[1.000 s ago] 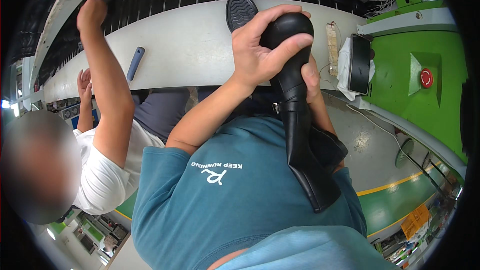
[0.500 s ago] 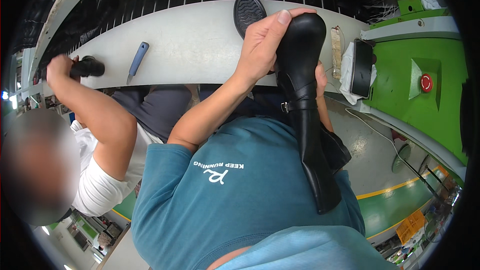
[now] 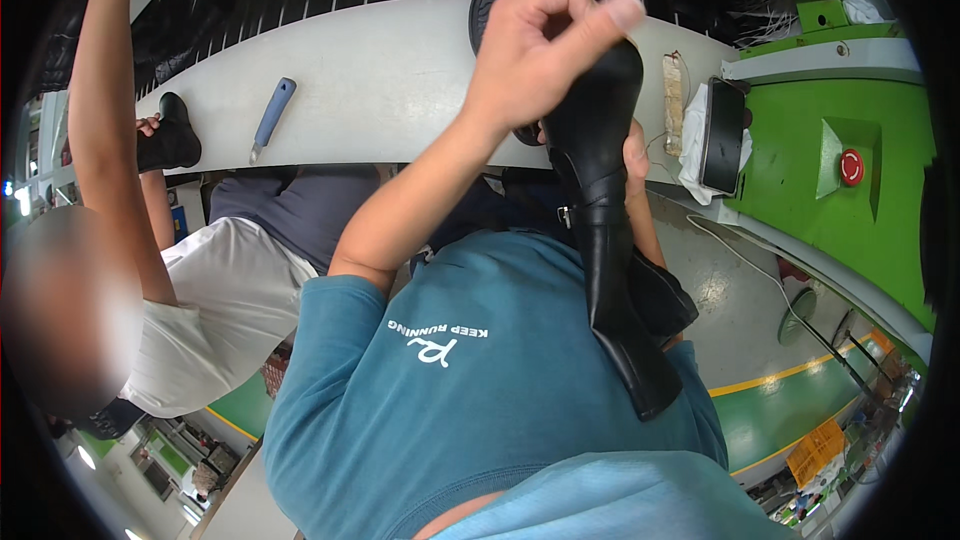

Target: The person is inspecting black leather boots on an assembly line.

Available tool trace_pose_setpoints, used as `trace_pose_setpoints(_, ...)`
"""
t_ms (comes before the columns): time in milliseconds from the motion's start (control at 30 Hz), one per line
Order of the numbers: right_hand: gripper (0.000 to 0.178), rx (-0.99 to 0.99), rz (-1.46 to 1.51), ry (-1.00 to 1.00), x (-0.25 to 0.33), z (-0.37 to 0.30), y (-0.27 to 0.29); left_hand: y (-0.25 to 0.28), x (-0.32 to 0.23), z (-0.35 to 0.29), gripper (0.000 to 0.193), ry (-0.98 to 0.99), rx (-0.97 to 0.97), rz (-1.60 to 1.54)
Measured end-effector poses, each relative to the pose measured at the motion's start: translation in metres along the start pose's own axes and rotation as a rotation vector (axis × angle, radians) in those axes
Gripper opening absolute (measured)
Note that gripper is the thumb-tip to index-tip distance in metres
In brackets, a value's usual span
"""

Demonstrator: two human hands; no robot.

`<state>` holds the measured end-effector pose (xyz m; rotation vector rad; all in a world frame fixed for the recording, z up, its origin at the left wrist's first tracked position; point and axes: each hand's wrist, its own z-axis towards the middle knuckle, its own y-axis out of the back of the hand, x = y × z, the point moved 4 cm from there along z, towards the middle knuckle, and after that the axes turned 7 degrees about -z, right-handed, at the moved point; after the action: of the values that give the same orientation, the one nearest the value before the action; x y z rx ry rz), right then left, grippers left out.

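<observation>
Now | left hand (image 3: pixel 530 55) curled, hold unclear | right hand (image 3: pixel 637 157) grips boot (image 3: pixel 598 120) across table edge (image 3: pixel 400 156)

A hand could pass over the table (image 3: pixel 385 70) between the knife (image 3: pixel 274 115) and the left hand (image 3: pixel 525 60); the boot (image 3: pixel 598 125) blocks the way to the green machine (image 3: pixel 820 230).

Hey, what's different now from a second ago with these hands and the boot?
The left hand no longer wraps round the toe of the black boot; it has moved up over the toe, contact unclear. The boot shifted slightly right. At the left end of the table, a co-worker's hand now holds another dark boot. Unchanged: the right hand holding the black boot, the blue-handled tool.
</observation>
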<state>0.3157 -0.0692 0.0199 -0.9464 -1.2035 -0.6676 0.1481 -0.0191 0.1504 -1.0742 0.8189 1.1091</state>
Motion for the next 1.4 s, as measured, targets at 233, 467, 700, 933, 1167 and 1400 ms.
trace_pose_setpoints(233,0.097,-0.029,0.553,-0.152,-0.002,0.003,-0.002,0.094,0.058,0.018,0.050,-0.074,-0.230,1.003)
trace_pose_setpoints(467,0.095,-0.031,0.794,-0.215,-0.007,0.008,-0.002,0.116,0.089,-0.005,0.052,-0.125,-0.127,1.030)
trace_pose_setpoints(700,0.096,-0.087,0.748,-0.226,0.011,0.003,-0.008,0.094,0.031,0.004,0.042,-0.138,-0.299,0.186)
trace_pose_setpoints(933,0.080,-0.148,0.114,-0.099,0.050,-0.006,-0.031,0.042,-0.015,-0.014,0.028,-0.204,-0.071,-0.084)
trace_pose_setpoints(1167,0.080,-0.091,-0.063,-0.015,0.057,-0.023,-0.057,0.033,-0.040,-0.036,0.031,-0.215,0.048,-0.065)
trace_pose_setpoints(1400,0.084,-0.102,-0.068,-0.048,0.059,-0.026,-0.061,0.025,-0.042,-0.052,0.053,-0.221,0.019,0.075)
